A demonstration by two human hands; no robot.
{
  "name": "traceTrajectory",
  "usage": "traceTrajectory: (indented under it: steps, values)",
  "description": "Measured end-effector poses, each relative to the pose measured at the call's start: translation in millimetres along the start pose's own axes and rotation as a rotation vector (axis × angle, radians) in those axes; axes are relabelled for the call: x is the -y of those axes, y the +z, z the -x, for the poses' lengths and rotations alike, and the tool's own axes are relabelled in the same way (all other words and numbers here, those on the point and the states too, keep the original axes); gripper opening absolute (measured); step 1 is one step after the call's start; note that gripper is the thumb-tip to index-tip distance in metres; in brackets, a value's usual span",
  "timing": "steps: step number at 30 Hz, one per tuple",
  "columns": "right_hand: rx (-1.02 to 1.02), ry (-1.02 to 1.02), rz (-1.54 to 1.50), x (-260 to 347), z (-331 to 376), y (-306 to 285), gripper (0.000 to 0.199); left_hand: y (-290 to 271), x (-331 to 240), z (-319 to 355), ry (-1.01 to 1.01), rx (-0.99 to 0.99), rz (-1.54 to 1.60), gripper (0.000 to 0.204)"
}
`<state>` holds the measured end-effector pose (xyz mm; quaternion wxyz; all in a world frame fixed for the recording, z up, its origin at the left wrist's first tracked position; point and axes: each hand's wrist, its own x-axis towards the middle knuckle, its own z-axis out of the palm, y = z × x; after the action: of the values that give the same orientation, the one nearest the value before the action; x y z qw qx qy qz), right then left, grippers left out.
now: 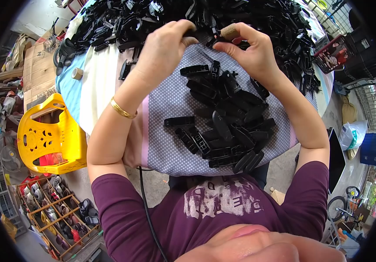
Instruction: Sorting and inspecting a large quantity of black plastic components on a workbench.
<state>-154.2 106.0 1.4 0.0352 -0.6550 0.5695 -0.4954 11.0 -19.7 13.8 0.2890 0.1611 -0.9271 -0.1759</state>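
Observation:
My left hand [164,48] and my right hand [249,52] meet at the far edge of a dotted grey cloth [170,109] on my lap. Together they pinch a small black plastic part [203,35] between the fingertips, right at the foot of a big heap of black plastic parts [196,15] on the table. A bandaged or taped finger shows on my right hand. A gold bangle [122,109] circles my left wrist. A pile of long black plastic pieces [225,122] lies on the cloth below my hands.
A yellow plastic chair [50,135] stands at the left. A wooden shoe rack [59,214] with several shoes sits lower left. A tape roll [77,73] lies on the table's left edge. A black cable [148,209] runs down my shirt. A bicycle [341,205] stands lower right.

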Motion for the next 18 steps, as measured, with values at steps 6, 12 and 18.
traceTrajectory:
  steps: [6, 12, 18]
  values:
    - [-0.048, -0.332, 0.093, 8.1, 2.2, 8.3, 0.018, 7.2, -17.3, 2.4, -0.097, 0.12, 0.437, 0.036]
    - [-0.158, -0.113, -0.068, 11.6, 4.2, 3.3, 0.023, 4.1, -18.1, 4.7, -0.322, 0.126, 1.252, 0.036]
    - [-0.103, -0.086, -0.072, 8.5, 7.2, 2.9, 0.034, 8.3, -14.4, 6.0, -0.355, 0.057, 1.117, 0.032]
